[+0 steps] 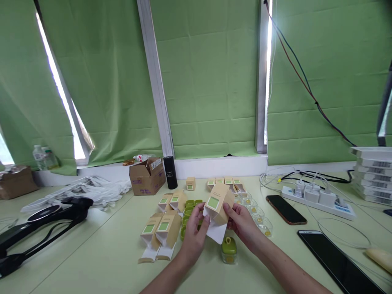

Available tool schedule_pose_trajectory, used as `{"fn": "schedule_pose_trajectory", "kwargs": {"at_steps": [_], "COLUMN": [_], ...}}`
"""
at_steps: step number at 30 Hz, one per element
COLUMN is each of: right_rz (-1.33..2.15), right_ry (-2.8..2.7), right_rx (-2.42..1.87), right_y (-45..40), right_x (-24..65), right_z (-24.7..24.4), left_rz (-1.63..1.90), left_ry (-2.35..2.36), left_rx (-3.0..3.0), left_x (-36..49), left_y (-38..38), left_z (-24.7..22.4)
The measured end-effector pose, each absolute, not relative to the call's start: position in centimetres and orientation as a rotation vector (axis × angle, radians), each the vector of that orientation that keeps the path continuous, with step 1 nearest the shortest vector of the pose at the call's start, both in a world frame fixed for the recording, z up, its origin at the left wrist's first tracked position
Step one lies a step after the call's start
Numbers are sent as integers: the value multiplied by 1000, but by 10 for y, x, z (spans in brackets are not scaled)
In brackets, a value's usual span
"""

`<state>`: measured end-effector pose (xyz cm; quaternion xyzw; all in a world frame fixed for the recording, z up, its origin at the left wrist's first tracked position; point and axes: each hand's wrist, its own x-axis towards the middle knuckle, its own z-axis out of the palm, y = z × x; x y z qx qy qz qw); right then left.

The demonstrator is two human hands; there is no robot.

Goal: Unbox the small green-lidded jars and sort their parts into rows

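Between my two hands is a small tan cardboard box (223, 196) with a green label, tilted, its white-lined flap hanging open toward me. My left hand (196, 228) grips its left side and flap. On the right side, my right hand (241, 220) pinches the box. Just below stands a small clear jar with a green lid (229, 249) and a ring-like loop on top. Several similar boxes with open flaps (165, 228) lie left of my hands. Green lids (190, 208) in rows are partly hidden behind my left hand. Clear cups (259, 214) sit behind my right hand.
More tan boxes (228, 181) stand farther back, near a black cylinder (170, 172) and a brown carton (147, 177). To the right lie a phone (286, 209), a tablet (337, 259) and a power strip (318, 200) with cables. A black device (45, 228) rests at left.
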<state>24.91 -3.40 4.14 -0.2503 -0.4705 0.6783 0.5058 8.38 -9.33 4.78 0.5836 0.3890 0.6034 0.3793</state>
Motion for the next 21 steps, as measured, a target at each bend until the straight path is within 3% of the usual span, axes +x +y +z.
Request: {"fn": "schedule_pose_trajectory", "kwargs": {"at_steps": [21], "right_rz": [1483], "right_ry": [-1118], "right_rx": [-708], "right_y": [-35], "right_x": [253], "right_z": [43], "left_rz": [1673], "left_ry": [1194], "left_rx": [1384], "left_x": [76], "left_y": [-87], "left_z": [53]}}
